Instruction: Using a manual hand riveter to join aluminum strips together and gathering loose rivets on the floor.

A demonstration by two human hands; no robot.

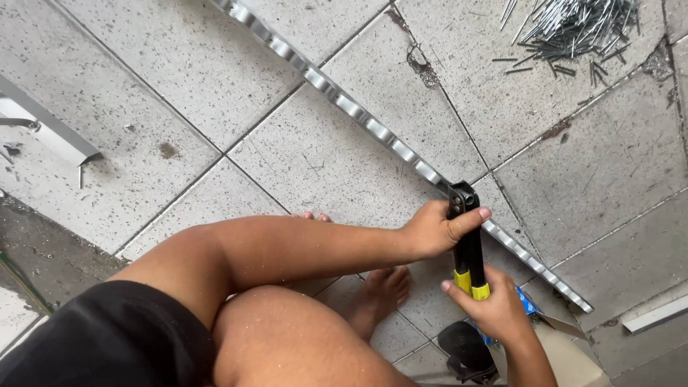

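The left hand (436,229) is gripping the black head of a rivet tool (466,244), fingers wrapped around it, where it is meeting a long ribbed metal strip (373,129) lying on the tiled floor (595,165). The right hand (494,308) is closing around the tool's yellow-banded handles just below. Loose rivets (573,29) are lying well beyond the strip.

Landmark: metal strip (373,129), lying diagonally on the floor (179,64). My riveter (467,240) stands on it near its lower end, left hand (433,229) above right hand (494,304). Nail pile (573,29) right of strip, angle piece (50,132) far left, box (566,351) below.
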